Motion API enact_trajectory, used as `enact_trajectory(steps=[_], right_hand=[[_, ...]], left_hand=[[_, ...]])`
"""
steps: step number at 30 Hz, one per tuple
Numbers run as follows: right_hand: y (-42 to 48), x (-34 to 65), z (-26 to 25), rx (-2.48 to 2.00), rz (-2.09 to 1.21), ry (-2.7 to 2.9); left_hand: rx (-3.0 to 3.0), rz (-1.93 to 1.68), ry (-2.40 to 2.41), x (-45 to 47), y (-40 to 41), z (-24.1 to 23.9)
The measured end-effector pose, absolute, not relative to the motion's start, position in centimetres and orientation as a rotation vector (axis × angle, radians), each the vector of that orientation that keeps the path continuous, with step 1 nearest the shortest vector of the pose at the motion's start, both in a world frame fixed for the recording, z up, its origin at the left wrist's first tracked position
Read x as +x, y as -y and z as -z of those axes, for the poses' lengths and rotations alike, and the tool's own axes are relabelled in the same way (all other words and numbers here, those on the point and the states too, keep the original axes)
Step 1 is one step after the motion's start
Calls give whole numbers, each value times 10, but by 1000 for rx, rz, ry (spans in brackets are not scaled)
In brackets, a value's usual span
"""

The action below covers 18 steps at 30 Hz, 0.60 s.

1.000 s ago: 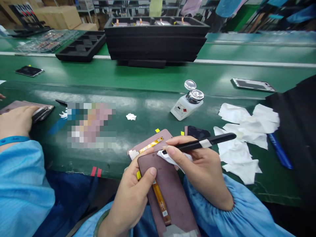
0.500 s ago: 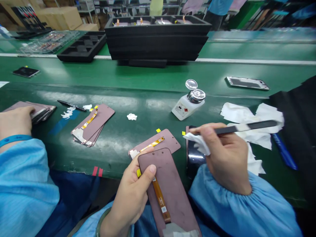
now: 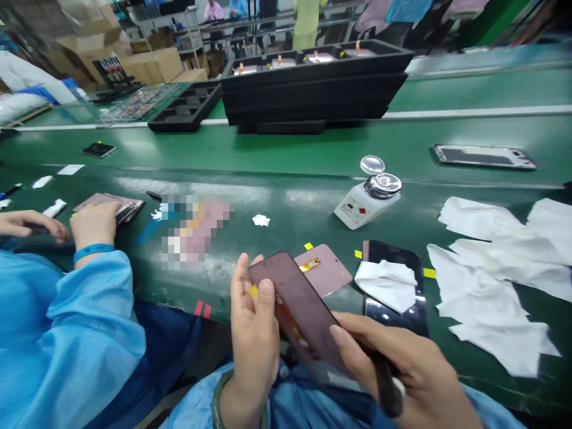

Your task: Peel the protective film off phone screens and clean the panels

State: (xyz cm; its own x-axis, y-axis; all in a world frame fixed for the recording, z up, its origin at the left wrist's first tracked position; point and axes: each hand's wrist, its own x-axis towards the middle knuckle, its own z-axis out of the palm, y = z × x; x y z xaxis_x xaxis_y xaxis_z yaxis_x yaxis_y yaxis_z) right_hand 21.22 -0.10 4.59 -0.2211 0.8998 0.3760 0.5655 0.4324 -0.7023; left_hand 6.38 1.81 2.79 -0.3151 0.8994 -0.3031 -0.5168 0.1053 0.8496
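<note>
My left hand [image 3: 252,333] grips a mauve-backed phone screen [image 3: 310,304] near its upper end, thumb across its back, where a ribbon cable shows. My right hand [image 3: 402,363] holds the screen's right edge, with a black slim tool [image 3: 388,384], probably tweezers, tucked in the palm. Just beyond lies another mauve phone screen [image 3: 328,271] with a ribbon cable, partly hidden by the held one. Beside my right hand, a folded white cloth [image 3: 388,283] rests on a dark glossy phone screen [image 3: 413,316]. A white dispenser bottle [image 3: 357,205] stands behind with its lid up.
White cloths [image 3: 491,286] spread at right. A crumpled white scrap [image 3: 261,220] lies mid-bench. At left, a co-worker's hand [image 3: 93,226] touches a stack of screens [image 3: 129,208]. Stacked black trays [image 3: 313,89] and a phone frame [image 3: 485,157] stand farther back.
My right hand has moved down from the white cloth to the held screen's edge, leaving the cloth on the dark screen. The held screen has tilted. The whole view has shifted left.
</note>
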Motion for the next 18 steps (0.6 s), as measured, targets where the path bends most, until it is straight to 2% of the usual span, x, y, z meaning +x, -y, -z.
enact_trajectory(steps=[3, 7, 11, 16, 18], right_hand=[[0, 203, -40, -1115, -243, 2045], [5, 192, -32, -856, -16, 2167], [-4, 195, -32, -766, -117, 2245], [-32, 199, -39, -1126, -323, 1871], [-38, 196, -39, -1127, -392, 1845]], left_hand=[[666, -1734, -1152, 66, -11, -28], [565, -1651, -975, 64, -3, -35], [417, -1479, -975, 57, -2, -43], [333, -1374, -789, 52, 4, -45], [334, -1362, -793, 52, 6, -46]])
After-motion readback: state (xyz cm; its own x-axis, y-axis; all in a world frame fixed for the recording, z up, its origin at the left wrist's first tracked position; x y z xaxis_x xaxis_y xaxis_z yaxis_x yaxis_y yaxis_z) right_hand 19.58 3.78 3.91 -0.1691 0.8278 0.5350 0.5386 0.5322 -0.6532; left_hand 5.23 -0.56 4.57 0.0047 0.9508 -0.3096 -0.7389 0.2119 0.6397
